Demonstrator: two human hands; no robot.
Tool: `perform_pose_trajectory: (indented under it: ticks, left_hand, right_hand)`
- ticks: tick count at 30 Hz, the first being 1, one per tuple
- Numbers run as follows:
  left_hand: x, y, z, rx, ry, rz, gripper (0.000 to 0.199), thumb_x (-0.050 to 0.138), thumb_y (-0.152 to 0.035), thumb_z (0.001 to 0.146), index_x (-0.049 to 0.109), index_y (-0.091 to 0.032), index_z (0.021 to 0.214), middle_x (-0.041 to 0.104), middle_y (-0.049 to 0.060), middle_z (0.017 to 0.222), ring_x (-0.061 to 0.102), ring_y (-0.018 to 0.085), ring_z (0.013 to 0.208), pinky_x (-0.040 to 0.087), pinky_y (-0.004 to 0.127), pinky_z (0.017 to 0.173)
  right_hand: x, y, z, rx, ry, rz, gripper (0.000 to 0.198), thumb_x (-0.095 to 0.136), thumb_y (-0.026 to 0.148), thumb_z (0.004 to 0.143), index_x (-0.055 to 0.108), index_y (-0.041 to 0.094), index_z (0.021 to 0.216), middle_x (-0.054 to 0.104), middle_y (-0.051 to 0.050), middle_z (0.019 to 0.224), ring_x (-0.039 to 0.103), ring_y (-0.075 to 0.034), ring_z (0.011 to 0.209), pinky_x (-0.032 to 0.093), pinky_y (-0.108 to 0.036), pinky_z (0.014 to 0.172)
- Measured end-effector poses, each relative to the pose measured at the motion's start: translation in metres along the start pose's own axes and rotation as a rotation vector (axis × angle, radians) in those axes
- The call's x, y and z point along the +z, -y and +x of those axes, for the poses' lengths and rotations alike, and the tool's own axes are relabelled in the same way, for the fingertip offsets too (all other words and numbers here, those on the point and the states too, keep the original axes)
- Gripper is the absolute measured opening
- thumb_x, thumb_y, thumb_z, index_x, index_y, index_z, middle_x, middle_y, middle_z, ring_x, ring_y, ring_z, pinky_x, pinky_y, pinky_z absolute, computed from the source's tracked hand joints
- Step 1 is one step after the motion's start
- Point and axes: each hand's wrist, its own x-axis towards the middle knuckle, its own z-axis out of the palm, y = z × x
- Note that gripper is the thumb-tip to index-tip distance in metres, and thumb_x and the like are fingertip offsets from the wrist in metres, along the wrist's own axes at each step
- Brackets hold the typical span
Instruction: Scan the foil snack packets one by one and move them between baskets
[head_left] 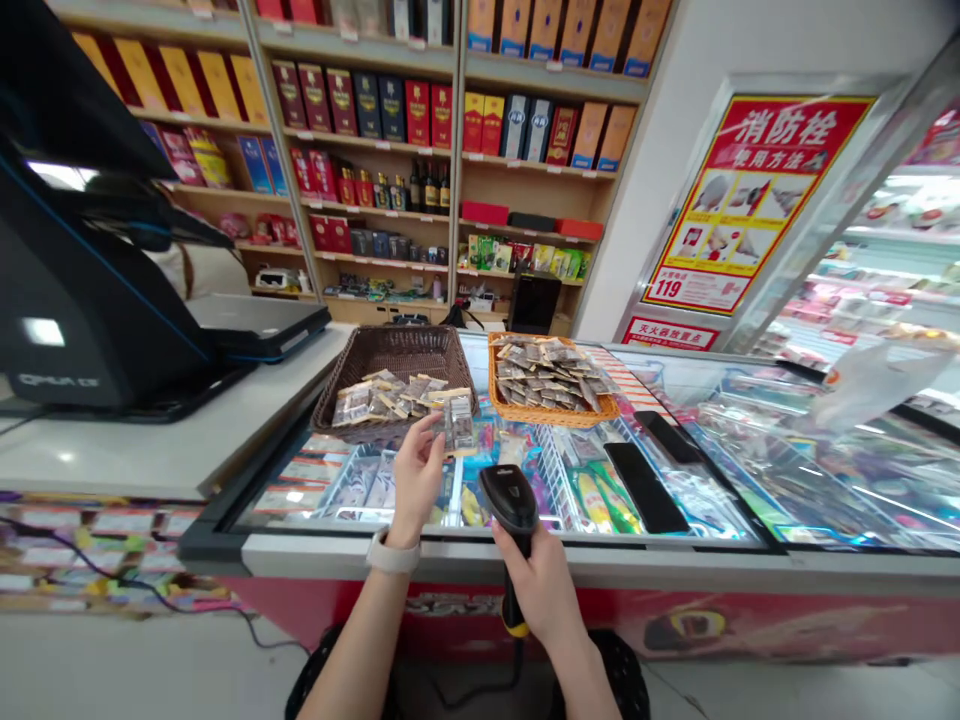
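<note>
My left hand (420, 470), with a pale band on the wrist, is closed on the edge of a small flat packet (459, 425) with a printed label. It holds this packet over the front right corner of a dark brown woven basket (401, 350), where several similar packets (375, 395) lie. My right hand (541, 578) is wrapped round the handle of a black barcode scanner (510, 497). The scanner's head is below and right of the packet. Beyond it, an orange woven basket (555, 413) is heaped with packets (551, 365).
Both baskets rest on a glass-topped chest freezer (480, 545) with packaged goods inside. Two dark phones (646, 490) lie on the glass at right. A black scale (255, 325) stands on the left counter (112, 450). A cable (150, 590) hangs below it.
</note>
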Motion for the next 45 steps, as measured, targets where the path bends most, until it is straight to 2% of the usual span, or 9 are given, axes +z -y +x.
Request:
perform_pose_trajectory:
  ticks: [4, 8, 11, 16, 20, 25, 32, 36, 45]
  left_hand:
    - [-0.043, -0.024, 0.057, 0.102, -0.055, 0.246, 0.041, 0.053, -0.035, 0.091, 0.062, -0.018, 0.128, 0.069, 0.006, 0.09, 0.065, 0.017, 0.073, 0.052, 0.027, 0.065]
    - [-0.073, -0.033, 0.103, 0.025, -0.009, 0.8, 0.038, 0.053, -0.027, 0.088, 0.068, -0.019, 0.123, 0.072, 0.013, 0.105, 0.067, 0.031, 0.101, 0.052, 0.042, 0.09]
    - [-0.084, -0.026, 0.111, -0.043, 0.022, 1.124, 0.038, 0.057, -0.035, 0.088, 0.07, -0.022, 0.122, 0.068, 0.017, 0.121, 0.058, 0.042, 0.119, 0.045, 0.057, 0.098]
    - [-0.086, -0.018, 0.099, -0.007, -0.014, 1.154, 0.04, 0.055, -0.042, 0.091, 0.069, -0.025, 0.124, 0.06, 0.016, 0.133, 0.054, 0.041, 0.123, 0.044, 0.056, 0.1]
    - [-0.061, -0.026, 0.086, 0.212, -0.101, 1.098, 0.038, 0.052, -0.035, 0.092, 0.068, -0.02, 0.124, 0.059, 0.016, 0.133, 0.053, 0.038, 0.123, 0.044, 0.05, 0.102]
    - [0.007, -0.041, 0.072, 0.504, 0.103, 0.979, 0.032, 0.05, -0.032, 0.094, 0.065, -0.02, 0.119, 0.064, 0.014, 0.126, 0.057, 0.032, 0.118, 0.043, 0.043, 0.104]
    - [0.101, -0.047, 0.096, 0.28, 0.416, 1.219, 0.037, 0.044, -0.029, 0.097, 0.067, -0.017, 0.123, 0.076, 0.015, 0.101, 0.069, 0.032, 0.106, 0.046, 0.042, 0.096]
    - [0.137, -0.035, 0.116, 0.118, 0.5, 1.357, 0.034, 0.047, -0.026, 0.094, 0.073, -0.014, 0.112, 0.074, 0.02, 0.111, 0.069, 0.034, 0.11, 0.049, 0.041, 0.093]
    - [0.134, -0.026, 0.111, 0.021, 0.32, 1.179, 0.034, 0.048, -0.024, 0.092, 0.065, -0.026, 0.121, 0.075, 0.012, 0.11, 0.07, 0.031, 0.109, 0.053, 0.037, 0.085]
  right_hand:
    - [0.013, 0.005, 0.004, -0.021, -0.023, 0.096, 0.043, 0.059, 0.055, 0.093, 0.077, 0.018, 0.106, 0.081, -0.01, 0.087, 0.076, -0.033, 0.087, 0.052, -0.033, 0.076]
    - [0.025, 0.013, 0.002, -0.063, 0.006, 0.137, 0.037, 0.059, 0.051, 0.093, 0.076, 0.019, 0.1, 0.079, -0.008, 0.081, 0.074, -0.031, 0.08, 0.048, -0.032, 0.07]
    - [0.028, 0.016, -0.002, -0.069, 0.021, 0.14, 0.034, 0.06, 0.049, 0.093, 0.075, 0.019, 0.094, 0.077, -0.006, 0.073, 0.073, -0.029, 0.072, 0.045, -0.031, 0.065]
    - [0.026, 0.016, -0.002, -0.063, 0.032, 0.137, 0.031, 0.06, 0.047, 0.093, 0.074, 0.02, 0.089, 0.076, -0.005, 0.073, 0.073, -0.029, 0.071, 0.044, -0.03, 0.063]
    - [0.019, 0.008, 0.003, -0.049, -0.015, 0.167, 0.035, 0.059, 0.051, 0.093, 0.074, 0.019, 0.089, 0.076, -0.005, 0.071, 0.072, -0.028, 0.069, 0.044, -0.03, 0.063]
    - [-0.002, -0.008, 0.011, 0.002, -0.144, 0.205, 0.045, 0.057, 0.057, 0.093, 0.077, 0.017, 0.098, 0.078, -0.01, 0.08, 0.073, -0.032, 0.081, 0.049, -0.033, 0.071]
    - [-0.039, -0.029, 0.007, 0.032, -0.26, 0.23, 0.046, 0.058, 0.057, 0.094, 0.077, 0.016, 0.1, 0.078, -0.009, 0.079, 0.074, -0.032, 0.083, 0.052, -0.033, 0.075]
    - [-0.05, -0.038, 0.001, 0.04, -0.271, 0.226, 0.044, 0.056, 0.054, 0.095, 0.077, 0.016, 0.1, 0.078, -0.009, 0.082, 0.073, -0.029, 0.08, 0.051, -0.032, 0.072]
    - [-0.057, -0.039, 0.0, 0.007, -0.263, 0.216, 0.04, 0.058, 0.051, 0.095, 0.077, 0.016, 0.101, 0.078, -0.008, 0.081, 0.072, -0.028, 0.078, 0.05, -0.031, 0.069]
